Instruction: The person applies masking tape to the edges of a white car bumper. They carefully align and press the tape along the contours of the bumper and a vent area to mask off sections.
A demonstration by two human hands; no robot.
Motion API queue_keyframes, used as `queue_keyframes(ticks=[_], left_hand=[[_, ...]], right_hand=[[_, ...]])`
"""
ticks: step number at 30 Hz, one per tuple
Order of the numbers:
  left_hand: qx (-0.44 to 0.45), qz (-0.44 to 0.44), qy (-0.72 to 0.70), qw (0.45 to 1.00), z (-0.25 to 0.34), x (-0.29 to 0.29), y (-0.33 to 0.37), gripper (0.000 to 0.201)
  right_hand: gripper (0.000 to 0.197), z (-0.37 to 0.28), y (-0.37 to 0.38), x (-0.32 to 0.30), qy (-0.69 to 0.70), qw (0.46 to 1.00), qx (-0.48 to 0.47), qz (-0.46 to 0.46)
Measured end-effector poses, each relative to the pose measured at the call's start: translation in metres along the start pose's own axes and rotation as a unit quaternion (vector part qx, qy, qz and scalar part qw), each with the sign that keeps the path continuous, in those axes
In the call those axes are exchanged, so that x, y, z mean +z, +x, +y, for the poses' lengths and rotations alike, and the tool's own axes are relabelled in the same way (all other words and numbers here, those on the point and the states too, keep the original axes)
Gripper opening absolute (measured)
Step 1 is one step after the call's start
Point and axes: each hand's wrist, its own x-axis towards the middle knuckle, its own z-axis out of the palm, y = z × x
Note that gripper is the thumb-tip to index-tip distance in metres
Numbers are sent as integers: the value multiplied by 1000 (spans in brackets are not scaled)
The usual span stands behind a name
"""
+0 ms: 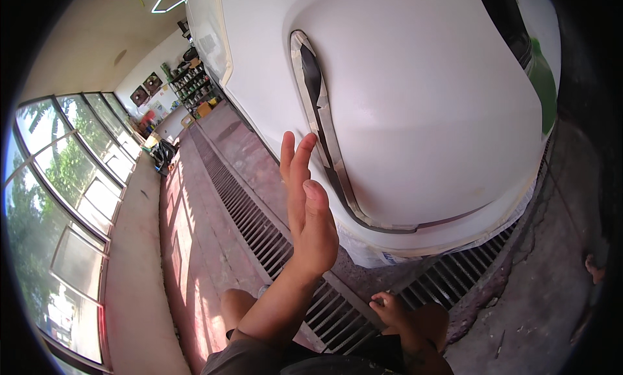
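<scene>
My left hand [310, 209] is raised in front of a white car bumper [415, 141], its fingers stretched out and its palm turned toward the panel. It holds nothing. Its fingertips are nearest to a long curved slot edged with masking tape [298, 50]; whether they touch the tape I cannot tell. Black trim [312, 73] shows inside the slot. Low by my right knee, my right hand [392, 310] has its thumb and fingers drawn together. Anything between them is too small to make out.
Masking sheet [370, 255] hangs along the bumper's lower edge. Floor grates [243, 216] run beneath and beside the car. A green area [540, 89] shows at the far right of the bodywork. Windows [71, 174] line the left wall; shelves with cans [191, 86] stand at the back.
</scene>
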Motion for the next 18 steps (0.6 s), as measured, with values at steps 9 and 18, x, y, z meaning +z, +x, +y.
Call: queue_keyframes(ticks=[9,18], left_hand=[[30,-76,45,996,8,-27,22,85],[-44,-84,-15,995,-29,-27,-28,68]], right_hand=[[37,-34,-6,-6,-35,997,59,-26],[43,-2,3,2,-47,992,86,-80]])
